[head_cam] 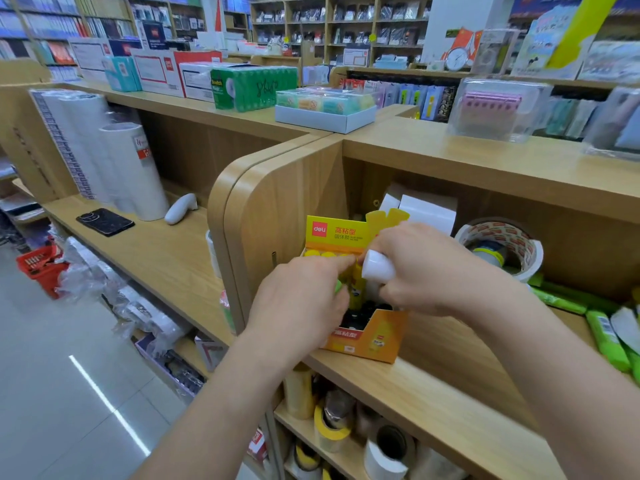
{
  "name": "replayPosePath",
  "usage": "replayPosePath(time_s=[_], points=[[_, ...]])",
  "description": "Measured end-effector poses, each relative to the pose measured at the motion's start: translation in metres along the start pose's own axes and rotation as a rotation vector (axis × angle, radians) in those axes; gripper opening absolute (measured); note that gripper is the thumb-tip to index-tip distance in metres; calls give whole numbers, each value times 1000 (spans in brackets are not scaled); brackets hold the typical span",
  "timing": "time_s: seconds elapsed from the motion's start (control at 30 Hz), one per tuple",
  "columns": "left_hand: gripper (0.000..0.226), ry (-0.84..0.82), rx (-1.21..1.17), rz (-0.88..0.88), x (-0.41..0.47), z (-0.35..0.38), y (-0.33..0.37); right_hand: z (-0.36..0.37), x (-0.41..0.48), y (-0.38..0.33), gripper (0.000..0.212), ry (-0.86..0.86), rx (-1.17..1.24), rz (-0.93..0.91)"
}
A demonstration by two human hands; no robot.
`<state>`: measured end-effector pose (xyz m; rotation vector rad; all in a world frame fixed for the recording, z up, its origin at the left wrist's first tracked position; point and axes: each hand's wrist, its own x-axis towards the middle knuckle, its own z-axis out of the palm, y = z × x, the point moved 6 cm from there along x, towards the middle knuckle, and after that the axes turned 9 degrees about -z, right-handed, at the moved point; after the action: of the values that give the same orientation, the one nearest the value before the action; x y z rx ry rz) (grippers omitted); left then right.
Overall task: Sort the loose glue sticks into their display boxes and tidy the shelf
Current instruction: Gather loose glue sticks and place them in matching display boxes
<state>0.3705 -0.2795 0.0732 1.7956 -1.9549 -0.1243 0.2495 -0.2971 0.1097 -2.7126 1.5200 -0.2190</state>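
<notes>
My L hand (301, 303) has its index stretched onto the yellow-capped sticks (320, 253) in the display box (367, 341); the other fingers are curled, can't tell if holding anything. R hand (419, 268) pinches a white-capped glue stick (377, 267) just over the box: prob. light, stiff, slick, so grip the barrel, not the cap. Wood shelf (433, 393) is level, but the tape roll (502, 244) crowds the right.

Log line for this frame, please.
phase: sorting | right hand: grips white-capped stick above display box | left hand: forefinger at the box's yellow sticks, grasp unclear | box: on wooden shelf
</notes>
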Motion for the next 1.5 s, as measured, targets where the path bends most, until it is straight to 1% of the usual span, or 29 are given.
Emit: replayPosePath(time_s=[0.07, 0.1, 0.13, 0.17, 0.2, 0.23, 0.3, 0.33, 0.37, 0.4, 0.43, 0.5, 0.53, 0.57, 0.67, 0.73, 0.8, 0.87, 0.93, 1.1, 1.2, 1.33, 1.43, 1.5], points=[[44, -18, 10, -26, 3, 0, -2, -3, -1, -3, 10, -14, 22, 14], [41, -36, -15, -30, 3, 1, -3, -3, -1, -2, 10, -22, 36, 21], [38, -55, -89, -32, 4, 2, -5, -2, -2, 0, 10, -36, 47, 24], [32, -64, -228, -37, 3, 1, -7, -1, -5, 1, 14, -50, 58, 20], [24, -63, -423, -55, 1, -2, -10, 1, -9, 3, 20, -33, 69, 7], [18, -59, -672, -94, -1, -5, -14, -2, -16, 5, 27, 54, 105, -1], [17, -108, -1230, -226, -9, -9, -16, -17, -39, 5, 30, 380, 292, 28], [20, -135, -1457, -287, -14, -9, -14, -23, -54, 3, 26, 548, 406, 38], [21, -144, -1624, -333, -18, -8, -11, -26, -67, -1, 20, 656, 499, 49], [21, -143, -1746, -365, -22, -7, -7, -23, -78, -7, 16, 690, 573, 59], [20, -135, -1833, -393, -25, -5, -2, -16, -84, -14, 18, 662, 645, 67], [19, -79, -1920, -430, -28, -4, 4, 0, -89, -30, 34, 504, 765, 84], [19, -44, -1927, -433, -30, -4, 6, 7, -88, -35, 38, 463, 822, 86], [20, -17, -1924, -428, -32, -4, 8, 11, -88, -37, 37, 460, 883, 82], [26, -27, -1916, -370, -37, -4, 14, 15, -87, -36, 21, 561, 1052, 75], [31, -64, -1840, -315, -40, -6, 16, 20, -90, -28, 19, 645, 1164, 136], [31, -83, -1607, -249, -44, -9, 12, 22, -95, -18, 22, 723, 1280, 201], [32, -85, -1348, -195, -48, -10, 8, 21, -99, -11, 26, 791, 1335, 251], [32, -92, -1230, -177, -51, -9, 7, 18, -102, -9, 26, 848, 1348, 278], [32, -135, -1265, -207, -57, -6, 3, 18, -101, -13, 27, 903, 1365, 290], [30, -188, -1263, -167, -61, -7, 2, 17, -101, -12, 27, 907, 1418, 293], [30, -316, -1272, -81, -64, -6, 5, 18, -99, -10, 25, 896, 1508, 292], [36, -396, -1333, -106, -64, -2, 6, 18, -96, -12, 25, 842, 1437, 279], [32, -409, -1291, -100, -65, 0, 10, 16, -95, -16, 23, 813, 1363, 252]])
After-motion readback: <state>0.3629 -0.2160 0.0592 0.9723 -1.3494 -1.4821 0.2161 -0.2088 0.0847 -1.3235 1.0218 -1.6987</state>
